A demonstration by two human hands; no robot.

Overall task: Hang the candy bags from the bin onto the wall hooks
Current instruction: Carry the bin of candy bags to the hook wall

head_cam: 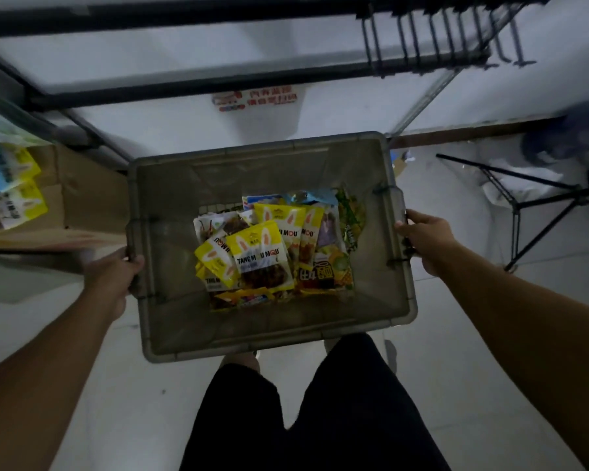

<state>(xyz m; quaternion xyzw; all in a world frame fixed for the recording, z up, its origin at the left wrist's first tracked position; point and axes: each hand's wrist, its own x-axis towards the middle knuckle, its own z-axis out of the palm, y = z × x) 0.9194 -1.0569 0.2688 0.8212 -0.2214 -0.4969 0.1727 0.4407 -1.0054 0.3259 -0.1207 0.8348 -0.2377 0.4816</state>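
A grey plastic bin (170, 317) is in front of me, seen from above. At its bottom lies a heap of candy bags (262, 253), mostly yellow packets with rabbit ears printed on them. My left hand (116, 277) grips the bin's left rim at the handle. My right hand (425, 239) grips the right rim at its handle. A row of black wall hooks (449, 39) sticks out from a dark rail at the upper right, with nothing hanging on them.
A cardboard box (82, 198) with more snack bags (11, 192) stands at the left. A black tripod (531, 202) stands on the floor at the right. My legs in dark shorts (306, 409) are below the bin. A white wall with a red sign (255, 98) faces me.
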